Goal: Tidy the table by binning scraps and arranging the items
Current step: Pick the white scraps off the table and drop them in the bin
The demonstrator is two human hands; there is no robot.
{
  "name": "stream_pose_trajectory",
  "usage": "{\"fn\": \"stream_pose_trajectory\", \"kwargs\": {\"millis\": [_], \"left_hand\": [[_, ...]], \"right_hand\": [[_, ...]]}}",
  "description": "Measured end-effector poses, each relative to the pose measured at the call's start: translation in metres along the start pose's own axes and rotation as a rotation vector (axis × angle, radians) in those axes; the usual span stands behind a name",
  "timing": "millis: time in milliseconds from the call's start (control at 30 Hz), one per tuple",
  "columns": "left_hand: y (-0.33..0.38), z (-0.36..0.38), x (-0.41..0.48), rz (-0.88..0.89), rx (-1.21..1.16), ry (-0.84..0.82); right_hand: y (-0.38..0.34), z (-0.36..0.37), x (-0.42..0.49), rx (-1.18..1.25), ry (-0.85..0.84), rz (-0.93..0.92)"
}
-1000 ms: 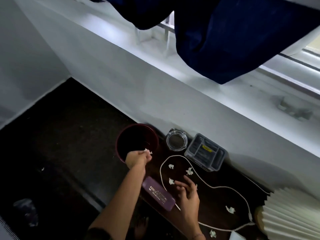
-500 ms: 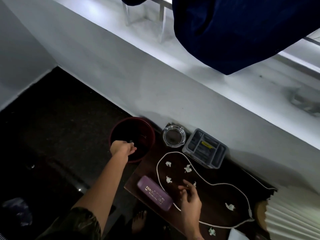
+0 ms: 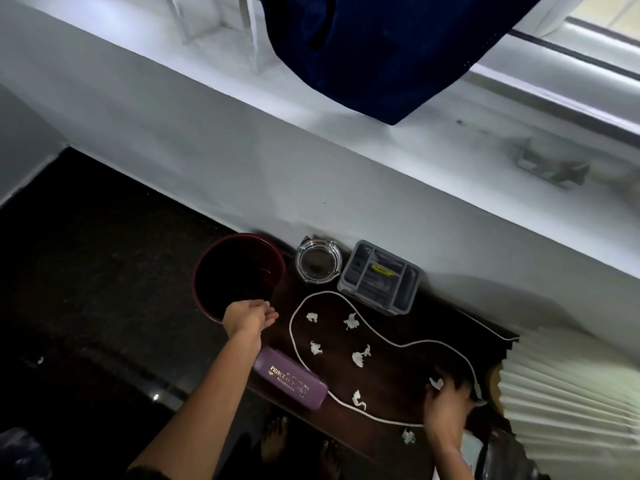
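One dark red bin [image 3: 239, 275] sits on the floor at the table's [image 3: 398, 375] left end, and the left hand [image 3: 250, 317] hangs loosely unclenched at its near rim, holding nothing. On the table: one purple case [image 3: 290, 382], one glass ashtray [image 3: 318, 261], one grey organiser [image 3: 380, 277], one white cord [image 3: 346, 355], seven paper scraps. Right hand [image 3: 446, 400] pinches the rightmost scrap [image 3: 436, 383]; the other six lie loose.

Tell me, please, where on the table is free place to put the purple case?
Bare wood lies between the white cord and the wall, right of the grey organiser. Inside the cord loop, paper scraps crowd it. The far-left corner holds the glass ashtray.
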State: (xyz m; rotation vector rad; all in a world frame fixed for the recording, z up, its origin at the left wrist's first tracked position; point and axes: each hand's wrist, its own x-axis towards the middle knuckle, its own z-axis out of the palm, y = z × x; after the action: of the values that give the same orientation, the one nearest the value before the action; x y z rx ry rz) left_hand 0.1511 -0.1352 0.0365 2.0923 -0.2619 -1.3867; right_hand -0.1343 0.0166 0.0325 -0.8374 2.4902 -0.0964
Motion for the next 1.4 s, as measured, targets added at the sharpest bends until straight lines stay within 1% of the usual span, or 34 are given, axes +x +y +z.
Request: {"fn": "stream_pose_trajectory", "kwargs": {"millis": [167,300,400,467,533,600,767,900,1000,1067,1133,1233,1400], "left_hand": [[-0.005,-0.001,-0.008,0.016,0.012,0.016],[-0.009,-0.002,-0.013,0.028,0.0,0.001],[-0.012,-0.004,-0.018,0.026,-0.029,-0.022],[-0.013,-0.005,-0.022,0.012,-0.043,-0.038],[-0.014,-0.006,-0.025,-0.008,-0.057,-0.059],[-0.015,-0.005,-0.031,-0.031,-0.071,-0.081],[-0.023,-0.001,-0.055,-0.086,-0.065,-0.175],[-0.032,0.005,-0.078,-0.14,-0.045,-0.27],[-0.035,0.008,-0.091,-0.174,-0.038,-0.321],[-0.035,0.006,-0.095,-0.19,-0.065,-0.346],[-0.032,0.004,-0.097,-0.207,-0.115,-0.378],[-0.03,-0.004,-0.091,-0.207,-0.134,-0.375],[-0.027,-0.018,-0.078,-0.186,-0.194,-0.405]], "right_hand": [[0.001,0.008,0.001,-0.028,-0.049,-0.033],[-0.004,0.02,-0.006,-0.01,-0.024,-0.047],[-0.009,0.028,-0.013,-0.035,-0.074,-0.11],[-0.015,0.032,-0.019,0.006,-0.126,-0.126],[-0.021,0.031,-0.024,0.099,-0.142,-0.114],[-0.029,0.028,-0.03,0.251,-0.109,-0.118],[-0.064,0.024,-0.056,0.696,-0.062,0.019],[-0.094,0.027,-0.076,1.01,-0.12,0.015],[-0.112,0.029,-0.086,1.139,-0.189,0.01],[-0.121,0.029,-0.091,1.141,-0.211,0.002],[-0.127,0.03,-0.095,1.117,-0.192,-0.025],[-0.135,0.03,-0.1,0.998,-0.138,-0.137],[-0.147,0.036,-0.106,0.944,-0.181,-0.251]]}}
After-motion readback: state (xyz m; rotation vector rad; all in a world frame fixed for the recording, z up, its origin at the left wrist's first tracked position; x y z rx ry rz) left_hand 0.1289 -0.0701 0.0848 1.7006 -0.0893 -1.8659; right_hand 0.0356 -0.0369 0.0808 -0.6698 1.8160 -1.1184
